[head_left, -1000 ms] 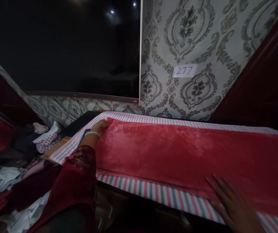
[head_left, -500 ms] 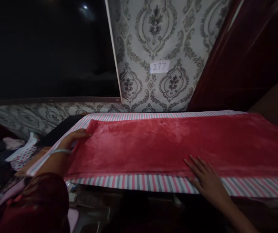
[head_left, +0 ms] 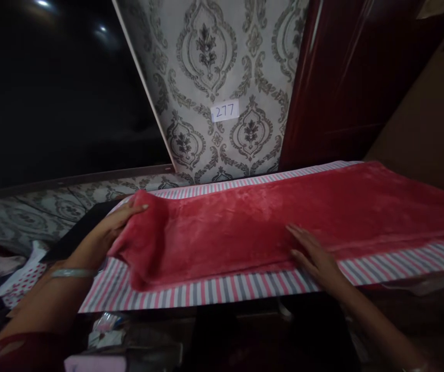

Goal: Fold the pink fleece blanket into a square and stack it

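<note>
Wall tag (head_left: 225, 110) says "277", patterned wallpaper (head_left: 207, 51) behind. Left hand (head_left: 120, 218) kinda pinches the red blanket (head_left: 233, 225) above striped cloth (head_left: 225, 290); right hand (head_left: 318, 257) sits by its front edge, thumb spread from fingers.

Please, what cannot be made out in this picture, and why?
Head view:
Right end of the long red plush blanket: cut off by the right edge.
Some fingers of the left hand: hidden by the blanket's raised left end.
Middle of the pink, grey and white striped cloth: covered by the blanket.
Top of the large black flat screen: cut off by the upper edge.
</note>
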